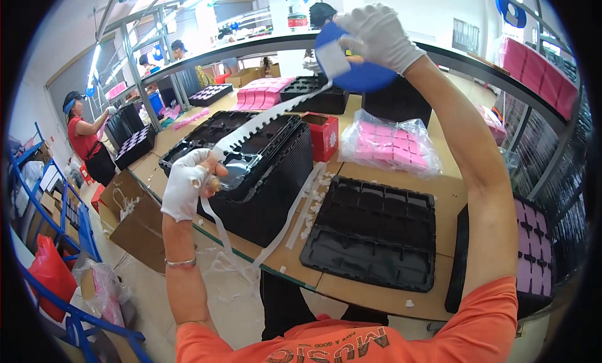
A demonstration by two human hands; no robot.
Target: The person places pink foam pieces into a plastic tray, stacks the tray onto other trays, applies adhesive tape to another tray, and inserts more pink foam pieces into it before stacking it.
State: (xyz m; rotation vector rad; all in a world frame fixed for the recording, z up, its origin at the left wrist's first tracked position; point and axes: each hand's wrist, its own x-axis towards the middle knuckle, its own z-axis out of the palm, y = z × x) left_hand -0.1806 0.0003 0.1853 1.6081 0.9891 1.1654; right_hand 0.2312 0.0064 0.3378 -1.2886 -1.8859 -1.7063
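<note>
White backing strip (269, 115), notched along one edge, stretched taut on a diagonal from lower left up to far right, above the counter (370, 175). Right hand (379, 34), gloved white, raised high at the far right, fingers closed on the blue roll (351, 65) from which the strip runs. Left hand (188, 184), also gloved, lower and to the left, fingers pinched shut on the strip's near end; loose tail of strip hangs below that hand toward the counter's near edge.

Stack of black moulded trays (263, 168) just beside the left hand, to its right; top tray glossy. Single black tray (373, 234) lies flat on the counter, near and right of the stack. Between stack and single tray: spent strip and small white scraps (310, 203) scattered on the wood.

Small red box (325, 136) far side of the stack, touching or just beside it; cannot tell which. Clear bag of pink pieces (389, 143) right of the red box. More pink pieces (263, 92) in rows farther back, black trays beside them. Tray of pink pieces (530, 250) at the right edge of the counter.

Cardboard box (135, 222) on the floor, left of the counter. Person in a red top (84, 140) stands far left
</note>
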